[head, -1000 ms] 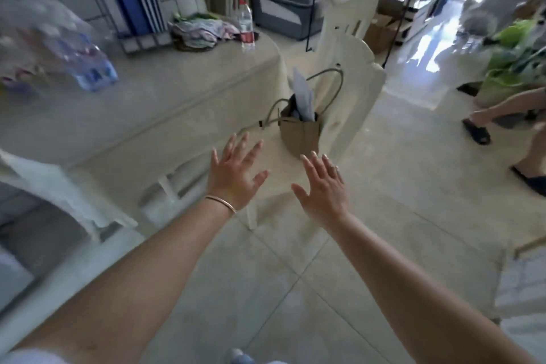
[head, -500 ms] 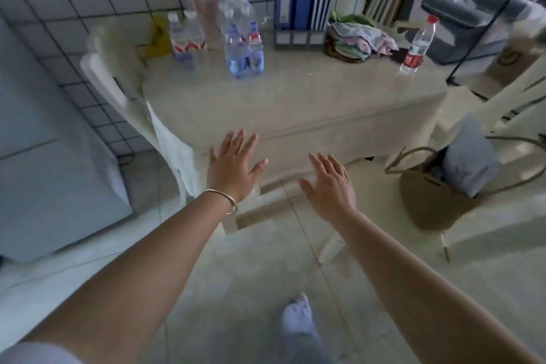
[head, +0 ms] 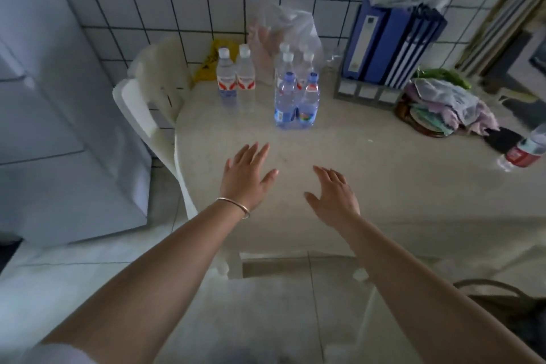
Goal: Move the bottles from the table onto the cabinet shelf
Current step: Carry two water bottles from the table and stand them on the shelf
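Several clear water bottles stand at the back of the beige table (head: 384, 174). Two with red-white labels (head: 235, 80) stand side by side at the left. A tight cluster of bottles (head: 297, 97), the front two with blue caps, stands to their right. One red-labelled bottle (head: 526, 148) is at the table's right edge, partly cut off. My left hand (head: 246, 177) and my right hand (head: 334, 195) hover over the table's near part with fingers spread, holding nothing, well short of the bottles.
A white cabinet (head: 59, 127) stands at the left beside a white plastic chair (head: 153, 103). Blue binders in a rack (head: 390, 47), a clear plastic bag (head: 283, 26) and a heap of cloth (head: 443, 109) sit along the tiled wall. A woven bag (head: 502, 298) lies at lower right.
The view has swung left from the room onto the table and moved closer. Both hands, still spread and empty, are now over the tabletop instead of in front of its edge.
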